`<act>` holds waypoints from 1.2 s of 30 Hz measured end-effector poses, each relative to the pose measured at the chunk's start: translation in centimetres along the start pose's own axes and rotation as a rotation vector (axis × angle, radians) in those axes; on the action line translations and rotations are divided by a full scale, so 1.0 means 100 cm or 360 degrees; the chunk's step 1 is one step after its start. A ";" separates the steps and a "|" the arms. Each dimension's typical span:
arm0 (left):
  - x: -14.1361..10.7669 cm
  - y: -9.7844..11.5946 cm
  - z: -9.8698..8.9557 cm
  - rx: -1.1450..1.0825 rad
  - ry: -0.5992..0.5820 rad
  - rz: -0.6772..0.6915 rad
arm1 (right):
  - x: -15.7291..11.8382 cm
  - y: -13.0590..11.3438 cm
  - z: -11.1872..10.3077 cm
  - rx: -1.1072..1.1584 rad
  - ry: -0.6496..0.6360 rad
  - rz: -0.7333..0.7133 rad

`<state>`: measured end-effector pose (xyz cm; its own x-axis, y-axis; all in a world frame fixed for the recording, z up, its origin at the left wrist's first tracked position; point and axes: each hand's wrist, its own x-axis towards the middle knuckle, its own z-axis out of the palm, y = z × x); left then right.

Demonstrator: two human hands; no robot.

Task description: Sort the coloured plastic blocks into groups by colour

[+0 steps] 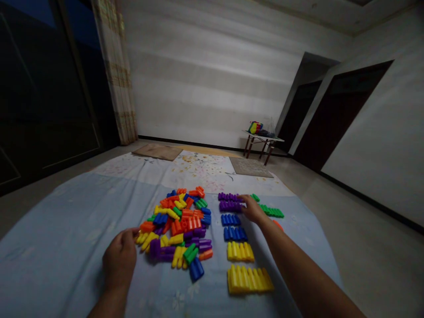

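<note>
A mixed pile of plastic building blocks (pixel 185 225) in orange, yellow, blue, green and purple lies in the middle of the cloth. At its left edge is my left hand (pixel 121 254), thumb and forefinger drawn together by the orange and yellow pieces; what sits between them is hidden. To the right, blocks stand in sorted rows: purple blocks (pixel 230 206), blue blocks (pixel 235 234) and yellow blocks (pixel 250 279). My right hand (pixel 253 208) has its fingers closed at the right end of the purple rows, touching a purple block there.
Green blocks (pixel 272 211) and a partly covered orange block (pixel 277 225) lie beyond my right forearm. A pale blue flowered cloth (pixel 66 234) covers the surface. Two mats (pixel 157 151) lie at its far side. A small table (pixel 265 136) with a colourful bag stands near the wall.
</note>
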<state>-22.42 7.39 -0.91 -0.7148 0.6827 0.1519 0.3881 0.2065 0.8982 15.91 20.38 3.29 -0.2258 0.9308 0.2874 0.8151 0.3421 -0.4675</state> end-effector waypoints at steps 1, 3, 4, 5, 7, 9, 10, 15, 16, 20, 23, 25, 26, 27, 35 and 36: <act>-0.001 0.002 0.000 -0.0004 0.0010 0.0010 | -0.004 -0.011 -0.001 0.0007 0.0012 -0.0025; -0.004 0.004 0.000 -0.0004 0.0024 0.0044 | -0.016 -0.039 -0.001 0.0041 -0.0019 -0.0112; -0.005 0.005 0.000 -0.0008 0.0031 0.0059 | -0.023 -0.055 0.000 0.0067 -0.0072 -0.0177; -0.005 0.006 0.000 -0.0017 0.0039 0.0066 | -0.032 -0.073 0.002 0.0118 -0.0153 -0.0268; -0.006 0.007 0.000 -0.0037 0.0050 0.0058 | -0.050 -0.107 0.007 0.0162 -0.0322 -0.0418; -0.006 0.007 0.000 -0.0050 0.0050 0.0042 | -0.066 -0.135 0.013 0.0102 -0.0415 -0.0502; -0.006 0.007 0.000 -0.0056 0.0043 0.0037 | -0.072 -0.146 0.017 0.0028 -0.0439 -0.0506; -0.005 0.006 0.000 -0.0060 0.0021 0.0025 | -0.087 -0.170 0.039 -0.0288 -0.0472 -0.0427; -0.005 0.006 0.000 -0.0051 0.0019 0.0030 | -0.088 -0.171 0.043 -0.0314 -0.0491 -0.0431; -0.005 0.006 -0.001 -0.0034 0.0026 0.0041 | -0.088 -0.170 0.053 -0.0357 -0.0559 -0.0454; -0.005 0.007 -0.001 -0.0025 0.0027 0.0035 | -0.089 -0.170 0.051 -0.0201 -0.0552 -0.0456; -0.007 0.008 -0.001 -0.0029 0.0023 0.0039 | -0.091 -0.170 0.050 0.0019 -0.0514 -0.0442; -0.007 0.009 -0.001 -0.0036 0.0024 0.0038 | -0.092 -0.170 0.049 0.0133 -0.0498 -0.0425; -0.008 0.009 -0.001 -0.0044 0.0027 0.0036 | -0.093 -0.170 0.050 0.0228 -0.0489 -0.0396; -0.014 0.014 -0.003 -0.0083 0.0020 0.0072 | -0.094 -0.164 0.051 0.0194 -0.0603 -0.0361; -0.014 0.014 -0.003 -0.0078 0.0025 0.0073 | -0.094 -0.164 0.048 0.0205 -0.0585 -0.0383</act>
<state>-21.02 6.52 0.29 -0.7060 0.6795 0.1997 0.3923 0.1404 0.9091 2.09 6.62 4.23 -0.5940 0.7988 0.0954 0.6486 0.5457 -0.5306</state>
